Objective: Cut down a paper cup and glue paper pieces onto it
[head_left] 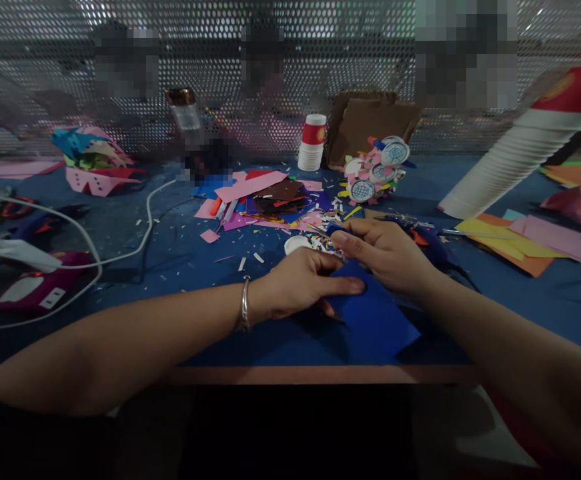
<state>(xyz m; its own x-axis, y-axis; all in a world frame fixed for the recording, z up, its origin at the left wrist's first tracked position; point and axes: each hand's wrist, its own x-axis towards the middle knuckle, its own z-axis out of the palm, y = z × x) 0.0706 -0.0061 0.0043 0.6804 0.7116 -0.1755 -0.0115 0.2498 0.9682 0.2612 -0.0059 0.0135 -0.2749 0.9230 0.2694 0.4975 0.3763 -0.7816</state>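
Our left grip [300, 283] pinches blue sheet [377, 320], at four o'clock from view centre; our right grip [387, 253] closed on small blue item [334, 229], identity unclear. We risk sheet slipping if left pinch loosens, creasing if pinch tightens.

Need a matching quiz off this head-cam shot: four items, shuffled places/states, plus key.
Items
1. Flat blue sheet, apparently paper
2. Shiny silver-coloured bracelet
3. Long nested stack of white cups with a red one at the top
4. Thin white cable

Places/states
A. Standing toward the right side of the blue table
B. Looped at the far left
C. Held between thumb and fingers of the left hand
D. Worn around the left wrist

Pairs: 1-C, 2-D, 3-A, 4-B
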